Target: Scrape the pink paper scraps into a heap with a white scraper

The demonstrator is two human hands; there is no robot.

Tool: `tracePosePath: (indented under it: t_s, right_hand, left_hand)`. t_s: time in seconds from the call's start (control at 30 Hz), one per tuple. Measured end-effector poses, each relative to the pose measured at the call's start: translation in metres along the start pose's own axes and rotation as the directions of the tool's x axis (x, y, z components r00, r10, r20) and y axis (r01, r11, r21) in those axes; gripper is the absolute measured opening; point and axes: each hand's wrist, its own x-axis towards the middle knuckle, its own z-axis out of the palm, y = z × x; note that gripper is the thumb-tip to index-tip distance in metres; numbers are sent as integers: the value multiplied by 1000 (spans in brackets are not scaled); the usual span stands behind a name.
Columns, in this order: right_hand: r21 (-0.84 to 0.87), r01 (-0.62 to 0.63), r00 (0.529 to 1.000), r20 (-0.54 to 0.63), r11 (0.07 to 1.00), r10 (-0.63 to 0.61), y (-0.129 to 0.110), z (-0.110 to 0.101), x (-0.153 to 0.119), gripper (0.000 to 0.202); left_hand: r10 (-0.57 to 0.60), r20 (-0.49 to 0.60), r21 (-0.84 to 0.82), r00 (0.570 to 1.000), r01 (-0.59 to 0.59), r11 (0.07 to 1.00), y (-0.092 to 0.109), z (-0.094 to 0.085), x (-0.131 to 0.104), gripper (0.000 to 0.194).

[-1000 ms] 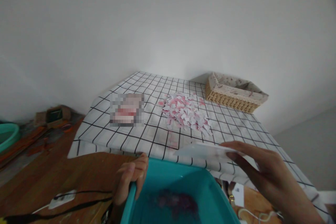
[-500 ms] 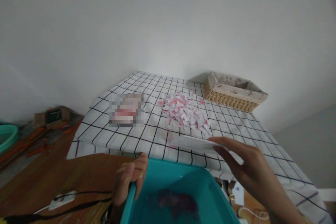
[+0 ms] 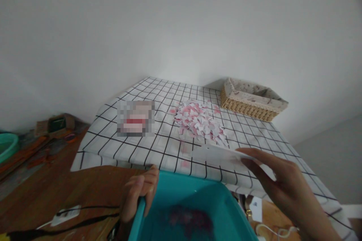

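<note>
My left hand point(image 3: 141, 192) is closed around the left rim of a teal plastic bin point(image 3: 181, 186), held against the table's front edge. Dark reddish bits point(image 3: 190, 216) lie blurred at the bin's bottom. Between thumb and fingers, my right hand point(image 3: 278, 179) pinches a thin, translucent white sheet point(image 3: 215, 156); whether it is stiff plastic or paper I cannot tell. That sheet is low over the front of the checked tablecloth point(image 3: 161, 150). Just beyond it lies a heap of torn pink and white paper scraps point(image 3: 199, 120), with pink stains on the cloth around it.
A wicker basket point(image 3: 250, 107) with a patterned lining stands at the back right of the table. On the left lies a pixelated pinkish object point(image 3: 136, 118). Below, the wooden floor holds a power strip point(image 3: 66, 214) with cables, a cardboard box point(image 3: 60, 123) and a green basin point(image 3: 8, 145).
My right hand has moved a little to the right with the translucent sheet, uncovering pink stains on the cloth. My left hand stays on the bin's rim.
</note>
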Motion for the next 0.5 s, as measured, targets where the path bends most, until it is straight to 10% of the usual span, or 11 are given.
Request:
tracePosePath:
  t_s: [0.5]
  right_hand:
    - [109,11,995,100,994,-22,0,-4,-8,20]
  left_hand:
    - [-17,19,15,1000,17,1000,16,1,10,60]
